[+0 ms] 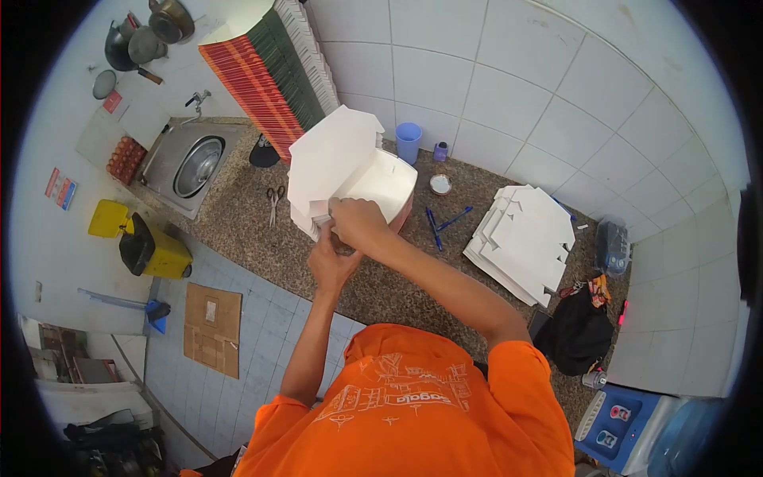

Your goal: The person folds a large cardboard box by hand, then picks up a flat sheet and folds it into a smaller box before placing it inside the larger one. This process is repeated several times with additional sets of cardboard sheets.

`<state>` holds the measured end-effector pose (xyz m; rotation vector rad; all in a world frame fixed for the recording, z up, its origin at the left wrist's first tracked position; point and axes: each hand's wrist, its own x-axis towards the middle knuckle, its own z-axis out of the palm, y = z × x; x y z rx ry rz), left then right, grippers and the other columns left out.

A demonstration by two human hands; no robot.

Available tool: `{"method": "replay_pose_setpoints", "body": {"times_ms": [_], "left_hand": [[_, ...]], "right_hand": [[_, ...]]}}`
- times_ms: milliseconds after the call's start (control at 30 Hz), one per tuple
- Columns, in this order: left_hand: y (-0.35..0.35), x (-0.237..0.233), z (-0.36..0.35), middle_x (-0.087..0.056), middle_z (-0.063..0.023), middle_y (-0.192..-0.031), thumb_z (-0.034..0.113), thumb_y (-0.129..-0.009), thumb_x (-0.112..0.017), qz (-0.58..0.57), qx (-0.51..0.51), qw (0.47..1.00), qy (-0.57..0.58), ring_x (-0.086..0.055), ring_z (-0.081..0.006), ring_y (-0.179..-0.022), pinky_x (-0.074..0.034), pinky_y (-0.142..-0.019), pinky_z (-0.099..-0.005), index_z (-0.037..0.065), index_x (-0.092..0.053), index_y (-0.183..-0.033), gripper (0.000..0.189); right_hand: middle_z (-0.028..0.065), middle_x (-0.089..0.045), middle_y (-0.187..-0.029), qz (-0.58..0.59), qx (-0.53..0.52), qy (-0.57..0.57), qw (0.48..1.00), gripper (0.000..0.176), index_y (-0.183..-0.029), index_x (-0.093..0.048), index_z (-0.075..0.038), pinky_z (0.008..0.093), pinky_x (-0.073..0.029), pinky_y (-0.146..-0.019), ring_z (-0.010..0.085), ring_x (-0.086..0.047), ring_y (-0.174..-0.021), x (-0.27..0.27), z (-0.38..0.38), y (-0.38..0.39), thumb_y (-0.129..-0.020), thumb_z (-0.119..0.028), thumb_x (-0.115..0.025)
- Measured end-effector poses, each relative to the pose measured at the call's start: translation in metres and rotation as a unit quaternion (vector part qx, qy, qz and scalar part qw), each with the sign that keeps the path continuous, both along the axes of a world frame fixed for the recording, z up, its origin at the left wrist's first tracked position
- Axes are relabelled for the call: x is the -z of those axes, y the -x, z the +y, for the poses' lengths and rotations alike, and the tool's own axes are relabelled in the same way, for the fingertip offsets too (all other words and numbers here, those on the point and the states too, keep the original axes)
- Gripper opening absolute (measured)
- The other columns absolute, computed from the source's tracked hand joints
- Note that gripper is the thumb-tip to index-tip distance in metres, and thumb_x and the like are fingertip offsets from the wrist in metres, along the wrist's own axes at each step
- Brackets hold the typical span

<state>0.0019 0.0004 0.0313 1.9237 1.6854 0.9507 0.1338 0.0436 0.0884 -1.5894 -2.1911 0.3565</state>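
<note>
Open box (386, 181) beyond left hand (330, 265) and right hand (359, 222), touching both

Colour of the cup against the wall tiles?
Blue cup, plain, no visible pattern; shows best in the head view.

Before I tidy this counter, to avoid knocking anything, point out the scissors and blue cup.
Scissors (273, 212), head view, on the blades.
Blue cup (408, 146), head view, on its outer side.
</note>
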Motion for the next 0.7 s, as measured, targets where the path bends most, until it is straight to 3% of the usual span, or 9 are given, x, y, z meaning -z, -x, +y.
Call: {"method": "replay_pose_setpoints", "body": {"times_ms": [100, 267, 367, 433, 500, 533, 600, 633, 700], "left_hand": [[0.001, 0.009, 0.007, -0.075, -0.014, -0.102, 0.047, -0.067, -0.089, 0.005, -0.031, 0.997, -0.067, -0.074, -0.0342, -0.091, -0.056, -0.073, -0.0449, 0.017, -0.052, -0.142, 0.089], [-0.002, 0.013, 0.007, -0.074, -0.0166, -0.105, 0.048, -0.068, -0.088, -0.02, -0.033, 0.998, -0.051, -0.072, -0.0413, -0.096, -0.056, -0.077, -0.0489, 0.018, -0.052, -0.142, 0.087], [-0.003, 0.014, 0.015, -0.074, -0.0182, -0.105, 0.046, -0.07, -0.087, -0.01, -0.036, 0.998, -0.055, -0.071, -0.0436, -0.096, -0.055, -0.078, -0.0509, 0.016, -0.05, -0.142, 0.087], [0.001, 0.019, 0.009, -0.074, -0.0193, -0.105, 0.044, -0.07, -0.087, 0.003, -0.039, 0.998, -0.039, -0.071, -0.0444, -0.097, -0.055, -0.078, -0.0516, 0.014, -0.049, -0.143, 0.087], [0.0, 0.02, 0.01, -0.068, -0.0277, -0.12, 0.038, -0.076, -0.085, -0.022, 0.004, 0.999, -0.038, -0.066, -0.0509, -0.107, -0.055, -0.084, -0.0522, 0.011, -0.041, -0.145, 0.086], [-0.005, 0.024, 0.011, -0.068, -0.0277, -0.12, 0.038, -0.076, -0.085, -0.024, 0.011, 0.999, -0.042, -0.066, -0.0509, -0.107, -0.055, -0.084, -0.0522, 0.011, -0.041, -0.145, 0.086], [-0.01, 0.035, 0.009, -0.059, -0.0252, -0.134, 0.031, -0.072, -0.088, -0.008, 0.001, 0.986, -0.165, -0.059, -0.0482, -0.121, -0.051, -0.092, -0.0538, 0.007, -0.045, -0.143, 0.087], [-0.015, 0.03, 0.003, -0.059, -0.0252, -0.134, 0.031, -0.072, -0.088, -0.007, 0.008, 0.986, -0.167, -0.059, -0.0482, -0.121, -0.051, -0.092, -0.0538, 0.007, -0.045, -0.143, 0.087], [-0.026, 0.02, -0.01, -0.055, -0.0177, -0.138, 0.02, -0.074, -0.086, -0.095, 0.016, 0.953, -0.286, -0.045, -0.0481, -0.136, -0.042, -0.105, -0.0595, 0.009, -0.053, -0.138, 0.073]], "right_hand": [[0.0189, -0.073, -0.084, -0.015, -0.01, -0.016, 1.0, 0.025, -0.097, -0.064, 0.0, 0.0479, -0.057, -0.068, 0.0368, -0.074, -0.079, -0.001, -0.003, 0.008, -0.082, -0.019, -0.071], [0.0189, -0.073, -0.08, -0.023, -0.01, -0.034, 0.999, 0.022, -0.095, -0.064, 0.0, 0.0485, -0.056, -0.066, 0.037, -0.074, -0.077, 0.012, -0.005, 0.009, -0.079, -0.013, -0.07], [0.0192, -0.073, -0.077, -0.015, -0.036, -0.06, 0.997, 0.022, -0.096, -0.064, 0.001, 0.0483, -0.056, -0.066, 0.0382, -0.074, -0.075, 0.013, -0.001, 0.009, -0.083, -0.017, -0.065], [0.0208, -0.072, -0.076, 0.009, -0.002, 0.005, 1.0, 0.03, -0.097, -0.065, 0.003, 0.0481, -0.057, -0.066, 0.0394, -0.073, -0.072, 0.02, -0.002, 0.013, -0.087, -0.026, -0.06], [0.0213, -0.071, -0.073, 0.011, 0.009, -0.008, 1.0, 0.034, -0.096, -0.065, 0.003, 0.0486, -0.056, -0.066, 0.0393, -0.072, -0.069, 0.022, -0.006, 0.014, -0.09, -0.03, -0.058], [0.0218, -0.07, -0.071, 0.014, 0.014, -0.023, 1.0, 0.038, -0.096, -0.065, 0.002, 0.049, -0.056, -0.065, 0.0393, -0.071, -0.065, 0.021, -0.007, 0.012, -0.093, -0.034, -0.055], [0.0223, -0.071, -0.077, 0.024, 0.025, 0.009, 0.999, 0.041, -0.096, -0.067, 0.002, 0.0496, -0.056, -0.067, 0.0389, -0.072, -0.071, 0.012, -0.011, 0.006, -0.095, -0.036, -0.054], [0.0228, -0.073, -0.083, 0.033, 0.029, 0.041, 0.998, 0.043, -0.095, -0.068, 0.002, 0.0503, -0.057, -0.069, 0.0385, -0.073, -0.077, 0.007, -0.011, 0.004, -0.097, -0.038, -0.054], [0.0223, -0.072, -0.089, 0.052, 0.071, -0.011, 0.996, 0.044, -0.098, -0.068, 0.001, 0.0519, -0.056, -0.07, 0.038, -0.072, -0.083, 0.002, 0.004, -0.012, -0.099, -0.04, -0.052]]}}
